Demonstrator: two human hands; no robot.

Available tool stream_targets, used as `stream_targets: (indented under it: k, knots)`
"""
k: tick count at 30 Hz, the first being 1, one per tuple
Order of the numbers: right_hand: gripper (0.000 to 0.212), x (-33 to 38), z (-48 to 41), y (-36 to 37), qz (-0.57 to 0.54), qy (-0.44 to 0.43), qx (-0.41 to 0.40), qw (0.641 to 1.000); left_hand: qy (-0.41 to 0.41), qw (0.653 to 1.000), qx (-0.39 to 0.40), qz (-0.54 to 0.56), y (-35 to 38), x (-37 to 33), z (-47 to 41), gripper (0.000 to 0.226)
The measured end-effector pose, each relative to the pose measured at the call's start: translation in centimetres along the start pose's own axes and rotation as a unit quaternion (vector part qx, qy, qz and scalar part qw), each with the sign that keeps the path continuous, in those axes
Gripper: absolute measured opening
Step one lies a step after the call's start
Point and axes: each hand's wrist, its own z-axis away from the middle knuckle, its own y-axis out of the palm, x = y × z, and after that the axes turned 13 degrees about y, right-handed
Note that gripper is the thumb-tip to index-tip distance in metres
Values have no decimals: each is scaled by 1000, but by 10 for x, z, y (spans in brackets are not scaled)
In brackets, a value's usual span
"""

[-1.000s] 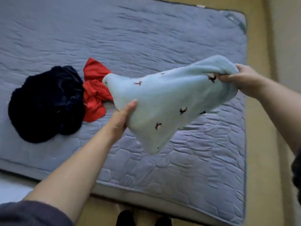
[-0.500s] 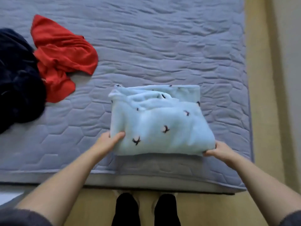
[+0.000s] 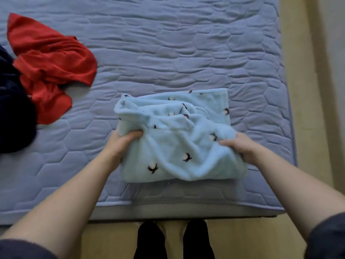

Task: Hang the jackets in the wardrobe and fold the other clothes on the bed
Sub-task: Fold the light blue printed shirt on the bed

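Observation:
A light blue fleece garment (image 3: 173,146) with small dark prints lies folded near the front edge of the bed (image 3: 168,53). My left hand (image 3: 122,144) grips its left side, fingers curled into the fabric. My right hand (image 3: 240,146) holds the right side, fingers over the top and the fabric bunched beneath them. A crumpled red garment (image 3: 48,66) lies at the far left of the bed. Beside it a dark navy garment (image 3: 13,116) is cut off by the left edge of the view.
The bed has a blue-grey quilted cover. Its right edge (image 3: 287,109) meets a strip of yellowish floor (image 3: 302,90) with a pale wall beyond. My dark-socked feet (image 3: 173,240) stand on the floor at the bed's front edge.
The blue garment went from held up in the air to lying folded on the bed. My hands moved from its near corners up to its middle sides and now grip it.

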Motion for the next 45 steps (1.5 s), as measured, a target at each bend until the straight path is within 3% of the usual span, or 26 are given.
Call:
stream_targets:
  k: [3, 6, 9, 12, 15, 17, 20, 22, 24, 27, 29, 31, 33, 34, 36, 38, 39, 40, 42, 45]
  knots:
    - [40, 17, 7, -9, -86, -146, -73, 983, -2, 996, 2, 85, -8, -12, -15, 48]
    - [36, 45, -3, -16, -100, -217, -98, 966, 3, 992, 13, 125, -7, -22, -49, 64]
    - [34, 63, -43, -2, -73, -195, -182, 961, -31, 997, -13, 75, -1, -9, -92, 72]
    - [49, 53, -86, 12, 3, -119, -247, 962, -110, 992, -63, -20, -7, 22, -123, 63]
    - [50, 50, -89, 21, 85, -107, -303, 943, -155, 985, -55, -47, -5, 21, -131, 54]
    - [43, 56, -78, 19, 52, -73, -264, 960, -147, 986, -59, -43, -1, 3, -125, 43]
    - [35, 69, -48, 14, -36, 46, -35, 998, -84, 996, -13, 20, 0, -31, -105, 27]
    - [35, 76, -35, 6, -91, 3, 42, 995, -27, 991, 50, 118, -3, -51, -91, 24]
    - [37, 83, -25, -7, -201, -104, 72, 971, 11, 969, 93, 227, -8, -63, -86, 35]
    - [27, 87, -26, -19, -268, -187, 59, 943, 14, 952, 113, 285, -8, -62, -96, 46]
    - [30, 82, -44, -13, -205, -145, -33, 967, -45, 975, 65, 209, -4, -45, -112, 38]
    - [41, 75, -65, -3, -100, -52, -152, 982, -143, 988, 5, 63, 0, -28, -124, 32]
    - [57, 73, -75, 4, 7, -11, -290, 957, -177, 980, -70, -57, 3, -21, -134, 43]
    - [61, 74, -71, 7, 68, -34, -359, 930, -144, 974, -123, -127, 3, -21, -136, 54]
    - [61, 78, -54, 18, 167, -179, -447, 861, 33, 926, -196, -320, 10, -32, -125, 65]
    - [61, 76, -37, 45, 249, -328, -419, 809, 261, 855, -135, -428, 27, -40, -95, 64]
    - [62, 73, -33, 62, 310, -365, -369, 797, 322, 816, -74, -474, 38, -38, -81, 63]
    - [62, 71, -34, 77, 381, -371, -316, 786, 337, 782, -7, -525, 46, -29, -74, 62]
    - [60, 63, -52, 98, 513, -320, -254, 755, 257, 730, 81, -628, 57, -2, -73, 62]
    - [63, 57, -104, 98, 562, -282, -272, 729, 223, 704, 73, -670, 54, 44, -103, 65]
